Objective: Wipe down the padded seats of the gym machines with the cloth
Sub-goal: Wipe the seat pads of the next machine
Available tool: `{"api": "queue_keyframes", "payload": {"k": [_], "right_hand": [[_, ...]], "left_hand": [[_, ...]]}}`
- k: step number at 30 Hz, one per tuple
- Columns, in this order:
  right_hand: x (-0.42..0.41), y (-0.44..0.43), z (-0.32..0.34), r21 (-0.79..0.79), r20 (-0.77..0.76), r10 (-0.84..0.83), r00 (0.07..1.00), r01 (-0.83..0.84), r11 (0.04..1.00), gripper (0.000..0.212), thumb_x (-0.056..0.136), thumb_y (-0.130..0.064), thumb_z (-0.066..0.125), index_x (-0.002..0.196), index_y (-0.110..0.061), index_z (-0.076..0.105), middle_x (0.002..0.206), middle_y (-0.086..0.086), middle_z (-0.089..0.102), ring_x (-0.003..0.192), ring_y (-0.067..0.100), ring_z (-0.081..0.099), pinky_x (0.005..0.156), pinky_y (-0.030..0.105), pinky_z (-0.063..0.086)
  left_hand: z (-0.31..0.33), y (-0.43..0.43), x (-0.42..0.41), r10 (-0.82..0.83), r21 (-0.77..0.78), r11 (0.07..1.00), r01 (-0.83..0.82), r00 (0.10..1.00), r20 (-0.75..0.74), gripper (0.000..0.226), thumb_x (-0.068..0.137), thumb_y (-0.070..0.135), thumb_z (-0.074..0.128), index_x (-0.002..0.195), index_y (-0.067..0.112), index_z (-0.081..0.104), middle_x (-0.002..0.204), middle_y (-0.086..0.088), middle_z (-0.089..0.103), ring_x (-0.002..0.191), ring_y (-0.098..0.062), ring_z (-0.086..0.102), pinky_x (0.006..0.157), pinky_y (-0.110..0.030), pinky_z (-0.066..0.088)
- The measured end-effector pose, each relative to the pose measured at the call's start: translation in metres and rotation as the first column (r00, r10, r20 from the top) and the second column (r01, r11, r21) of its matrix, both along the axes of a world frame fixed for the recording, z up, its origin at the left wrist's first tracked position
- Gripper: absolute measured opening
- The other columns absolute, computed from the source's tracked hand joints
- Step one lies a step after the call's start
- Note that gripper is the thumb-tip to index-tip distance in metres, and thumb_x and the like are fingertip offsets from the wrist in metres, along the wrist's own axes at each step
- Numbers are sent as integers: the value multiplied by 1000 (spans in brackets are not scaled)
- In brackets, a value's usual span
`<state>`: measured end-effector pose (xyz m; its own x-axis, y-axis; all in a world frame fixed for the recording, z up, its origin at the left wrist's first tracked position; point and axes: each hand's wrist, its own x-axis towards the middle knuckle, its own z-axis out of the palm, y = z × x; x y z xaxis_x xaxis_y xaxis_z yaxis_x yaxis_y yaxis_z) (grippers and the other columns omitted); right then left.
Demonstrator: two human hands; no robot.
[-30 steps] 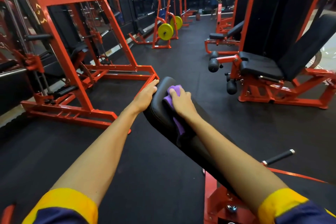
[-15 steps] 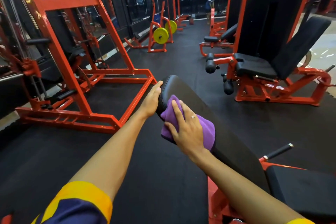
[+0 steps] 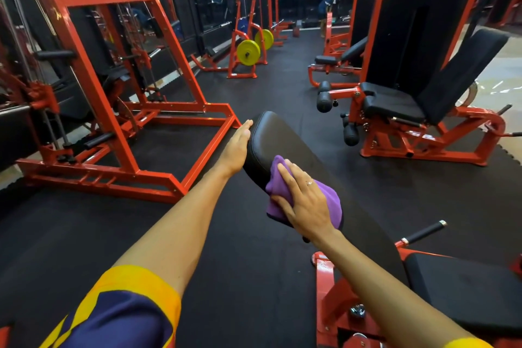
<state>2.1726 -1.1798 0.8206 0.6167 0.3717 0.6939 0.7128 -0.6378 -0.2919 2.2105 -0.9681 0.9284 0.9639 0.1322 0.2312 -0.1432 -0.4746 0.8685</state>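
A person leans over a black padded bench [image 3: 285, 138] in a gym of red steel machines. The bench's long axis runs on a diagonal from the lower right of the frame up to the centre, and its rounded end points toward the upper left. A crumpled purple cloth [image 3: 329, 196] lies on the padding about halfway along that slope, just below centre frame. The right hand [image 3: 306, 203] presses down on it, with the fingers [image 3: 285, 174] straight and spread apart over the fabric and a ring [image 3: 310, 183] on one of them. The left hand [image 3: 237, 147] rests flat against the left edge of the bench near its rounded end, fingers straight and held together; the thumb is hidden. A second black seat pad [image 3: 466, 291] sits at the lower right on a red frame [image 3: 327, 285]. A large red rack [image 3: 118, 93] fills the left of the frame, a leg machine [image 3: 409, 104] with a black seat stands at the right, and yellow weight plates [image 3: 248, 49] hang on a stand in the upper centre. Black rubber floor [image 3: 84, 234] covers the aisle.
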Motion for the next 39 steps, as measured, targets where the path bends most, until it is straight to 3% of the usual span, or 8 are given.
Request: {"api": "queue_keyframes", "payload": {"k": [8,14,19,22,25,30,33,39], "right_hand": [[35,41,92,170,-301,168,939,-120,978,52,106,-39,48,156,-32,37,160,-7,40,147,13,34,119,31,27],[77,-7,48,187,-612,63,789,66,980,52,100,-67,36,148,-46,40,152,-10,37,141,22,36,115,50,34],[33,-10,31,233,-576,88,813,60,971,47,105,-49,41,152,-47,37,135,-3,34,127,27,39,113,42,33],[36,16,58,199,-450,93,888,-2,980,47,106,-46,41,153,-41,36,142,1,35,124,28,38,110,43,32],[63,33,74,205,-493,55,868,54,977,47,106,-51,36,152,-41,37,143,-2,33,128,28,34,111,45,30],[106,-10,35,123,-675,-101,731,246,961,48,107,-49,35,153,-36,37,148,6,35,135,35,31,114,48,24],[85,-35,7,222,-759,-6,650,268,938,52,107,-44,35,158,-31,30,155,4,38,139,33,32,116,46,26],[93,-8,30,386,-606,221,764,39,922,49,106,-19,45,155,-25,42,163,-8,36,151,17,27,123,40,24]], "left_hand": [[4,-4,-7,49,25,999,-49,999,-20,45,112,19,29,155,10,37,161,-4,36,149,-13,30,123,-25,19],[5,-16,-25,142,111,984,-140,990,-13,48,112,29,24,157,15,34,163,0,33,150,-11,26,118,-20,15],[8,-20,-24,213,168,963,-212,977,11,46,112,23,26,154,11,39,161,-4,38,148,-13,31,111,-12,15],[17,-17,-19,203,326,929,-177,978,-48,47,111,26,26,155,14,38,162,-2,37,149,-13,30,121,-22,17],[33,-23,-14,193,469,871,-145,980,-56,47,111,25,26,155,13,38,163,0,34,151,-14,27,126,-31,13],[48,-56,9,199,817,566,-109,980,-8,48,104,15,35,150,7,45,162,-8,34,150,-22,28,125,-36,10],[43,-65,19,197,931,357,-73,980,1,51,101,17,39,150,7,44,160,-8,36,149,-21,28,126,-37,11],[29,-91,35,241,993,115,31,969,-58,55,102,25,36,154,8,36,166,-10,25,154,-26,18,126,-39,7]]}}
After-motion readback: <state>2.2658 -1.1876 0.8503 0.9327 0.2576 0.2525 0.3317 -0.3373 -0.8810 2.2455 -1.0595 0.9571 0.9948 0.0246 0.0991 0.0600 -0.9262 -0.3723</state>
